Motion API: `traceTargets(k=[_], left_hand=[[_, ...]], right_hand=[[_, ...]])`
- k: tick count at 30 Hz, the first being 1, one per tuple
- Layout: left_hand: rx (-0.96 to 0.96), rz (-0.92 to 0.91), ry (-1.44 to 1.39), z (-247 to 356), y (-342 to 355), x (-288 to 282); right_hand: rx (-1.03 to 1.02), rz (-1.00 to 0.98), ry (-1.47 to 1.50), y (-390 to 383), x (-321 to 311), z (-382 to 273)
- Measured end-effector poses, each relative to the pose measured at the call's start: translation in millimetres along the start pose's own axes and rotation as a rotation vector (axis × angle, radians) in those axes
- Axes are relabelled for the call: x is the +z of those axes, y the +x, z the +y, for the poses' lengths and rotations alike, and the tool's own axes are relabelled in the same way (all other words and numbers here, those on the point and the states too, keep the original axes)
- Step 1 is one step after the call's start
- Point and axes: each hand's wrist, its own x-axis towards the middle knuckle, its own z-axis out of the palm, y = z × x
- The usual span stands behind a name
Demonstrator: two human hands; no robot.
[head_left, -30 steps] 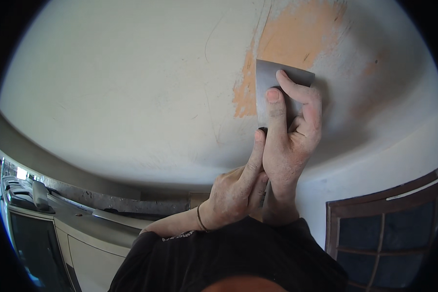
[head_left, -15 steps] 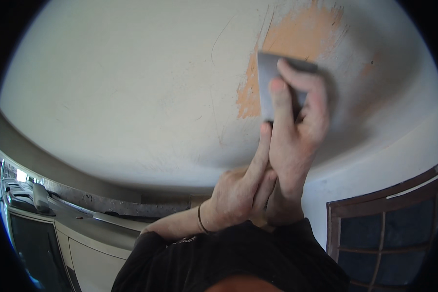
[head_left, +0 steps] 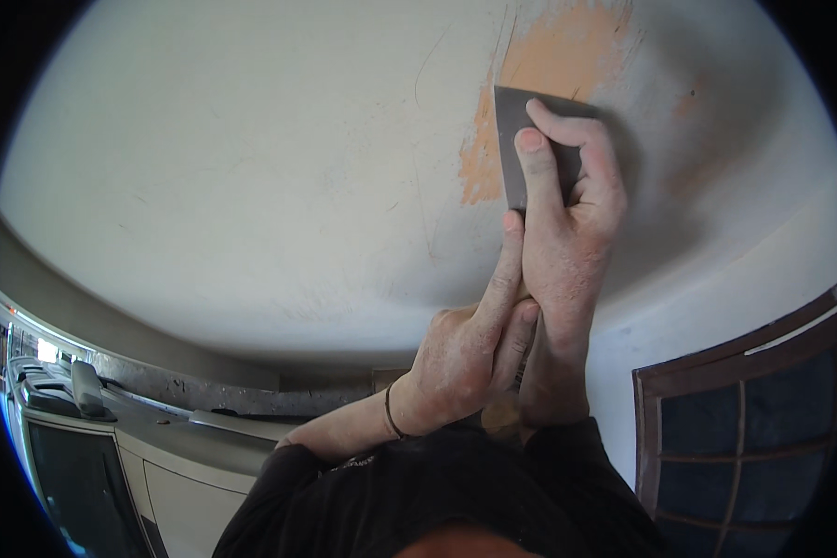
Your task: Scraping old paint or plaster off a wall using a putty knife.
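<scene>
Grey steel, thin and springy: the scraper blade [head_left: 530,139] is lying flat against the ceiling [head_left: 251,186] at the orange patch [head_left: 558,65]. Your right hand [head_left: 567,232] is closing around it, fingers pressing its back; your left hand [head_left: 470,349] is clasping that wrist. It is probably light, with sharp edges.

R hand [head_left: 567,214] w/ scraper [head_left: 530,139], orange patch [head_left: 558,65], ceiling [head_left: 251,167]

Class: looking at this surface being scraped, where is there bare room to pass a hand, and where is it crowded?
Free: the broad pale surface left of the orange patch. Crowded: around the grey scraper blade, where the right hand and left hand bunch together.
</scene>
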Motion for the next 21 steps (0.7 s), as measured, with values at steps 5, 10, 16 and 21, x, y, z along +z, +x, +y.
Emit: traceTargets(k=[5, 10, 16, 21], left_hand=[[0.061, 0.008, 0.051, 15.3, 13.9, 1.9], [-0.078, -0.023, -0.006, 8.4, 3.0, -0.2], [-0.068, 0.017, 0.015, 12.6, 2.5, 8.7], [-0.095, -0.014, 0.046, 8.5, 6.7, 7.8]], right_hand=[[0.079, -0.015, 0.009, 20.6, -9.4, -15.9], [0.084, -0.002, 0.061, 4.1, -2.6, 0.4], [0.088, -0.002, 0.087, 11.5, -6.2, -2.5], [0.045, 0.021, 0.073, 15.9, -3.5, 2.1]])
